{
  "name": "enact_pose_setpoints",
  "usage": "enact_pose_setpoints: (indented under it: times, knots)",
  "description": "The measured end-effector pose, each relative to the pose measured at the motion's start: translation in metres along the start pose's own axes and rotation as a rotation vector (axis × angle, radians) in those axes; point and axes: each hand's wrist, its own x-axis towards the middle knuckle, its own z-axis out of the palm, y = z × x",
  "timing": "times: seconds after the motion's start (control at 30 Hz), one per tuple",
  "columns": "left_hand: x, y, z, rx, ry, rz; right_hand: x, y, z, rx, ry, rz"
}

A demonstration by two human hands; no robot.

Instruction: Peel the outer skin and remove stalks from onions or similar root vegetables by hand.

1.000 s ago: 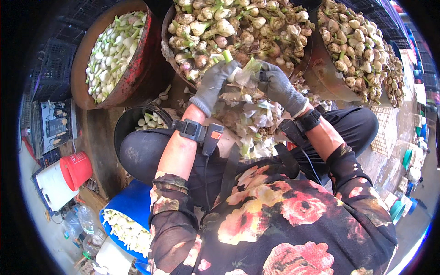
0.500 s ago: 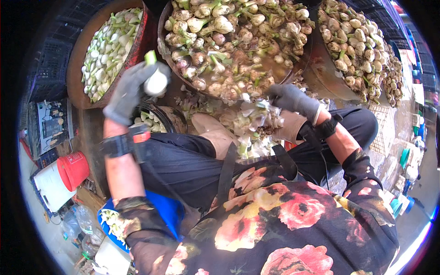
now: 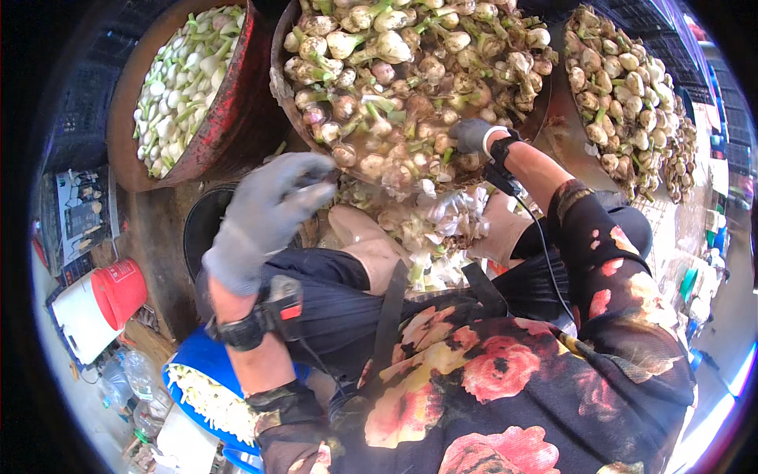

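My left hand (image 3: 276,201) in a grey glove is raised left of the middle, fingers curved but apart, with nothing visible between them. My right hand (image 3: 474,138), also gloved, reaches among muddy garlic bulbs in a large tub (image 3: 278,79) of murky water. Its fingers are curled, and what they hold is hidden. A pile of pale peelings (image 3: 430,221) lies below that tub, between my beige boots (image 3: 359,241).
A rusty red tub (image 3: 126,134) of white bulbs stands upper left, another heap of muddy garlic (image 3: 620,95) at right. A black bucket (image 3: 197,229), blue container (image 3: 185,403) of trimmings, red bucket (image 3: 118,292), plastic bottles (image 3: 138,371) and dark crates (image 3: 691,35) surround me.
Both hands were together on a garlic bulb, then parted, the left carrying a white bulb leftward. Now that bulb is out of it, and the right has moved up into the big tub.
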Motion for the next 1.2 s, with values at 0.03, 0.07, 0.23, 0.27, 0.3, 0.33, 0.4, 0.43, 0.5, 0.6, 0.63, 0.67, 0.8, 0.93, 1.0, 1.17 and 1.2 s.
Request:
enact_pose_setpoints:
  times: [0.03, 0.07, 0.23, 0.27, 0.3, 0.33, 0.4, 0.43, 0.5, 0.6, 0.63, 0.67, 0.8, 0.93, 1.0, 1.17, 1.2]
  knots:
    - [0.01, -0.002, 0.011, 0.028, -0.02, 0.034, -0.003, -0.002, -0.005, 0.014, 0.025, 0.012]
    - [0.02, -0.005, 0.021, 0.019, -0.041, 0.019, -0.009, -0.005, -0.011, 0.026, 0.062, 0.025]
    - [0.065, -0.03, 0.086, 0.195, 0.11, 0.092, -0.057, -0.033, -0.044, 0.398, 0.239, 0.049]
    - [0.068, -0.034, 0.099, 0.286, 0.172, 0.159, -0.07, -0.042, -0.048, 0.557, 0.301, 0.007]
    - [0.072, -0.039, 0.11, 0.248, 0.162, 0.195, -0.083, -0.05, -0.053, 0.541, 0.387, -0.115]
    - [0.074, -0.042, 0.118, 0.212, 0.151, 0.23, -0.095, -0.055, -0.06, 0.506, 0.458, -0.205]
    - [0.075, -0.046, 0.129, 0.189, 0.103, 0.225, -0.115, -0.073, -0.066, 0.79, 0.555, -0.303]
    - [0.075, -0.047, 0.13, 0.163, 0.153, 0.273, -0.123, -0.082, -0.067, 1.109, 0.571, -0.308]
    - [0.073, -0.046, 0.129, 0.15, 0.147, 0.235, -0.135, -0.096, -0.068, 1.61, 0.537, -0.288]
    - [0.07, -0.042, 0.127, 0.225, 0.235, 0.381, -0.141, -0.111, -0.063, 2.0, 0.364, -0.101]
    - [0.069, -0.039, 0.128, 0.251, 0.266, 0.444, -0.142, -0.117, -0.06, 1.942, 0.393, -0.107]
    - [0.068, -0.037, 0.128, 0.254, 0.239, 0.409, -0.14, -0.12, -0.059, 1.901, 0.451, -0.098]
    - [0.067, -0.031, 0.126, 0.267, 0.221, 0.387, -0.137, -0.125, -0.054, 1.923, 0.552, -0.081]
    - [0.065, -0.031, 0.119, 0.212, 0.169, 0.361, -0.139, -0.12, -0.051, 1.866, 0.517, -0.148]
    - [0.064, -0.033, 0.116, -0.048, 0.069, 0.283, -0.141, -0.117, -0.049, 1.889, 0.506, -0.218]
    - [0.066, -0.041, 0.111, -0.713, -0.095, 0.026, -0.137, -0.114, -0.047, 1.946, 0.529, -0.193]
    - [0.067, -0.043, 0.112, -0.965, -0.108, -0.069, -0.136, -0.114, -0.047, 1.916, 0.537, -0.115]
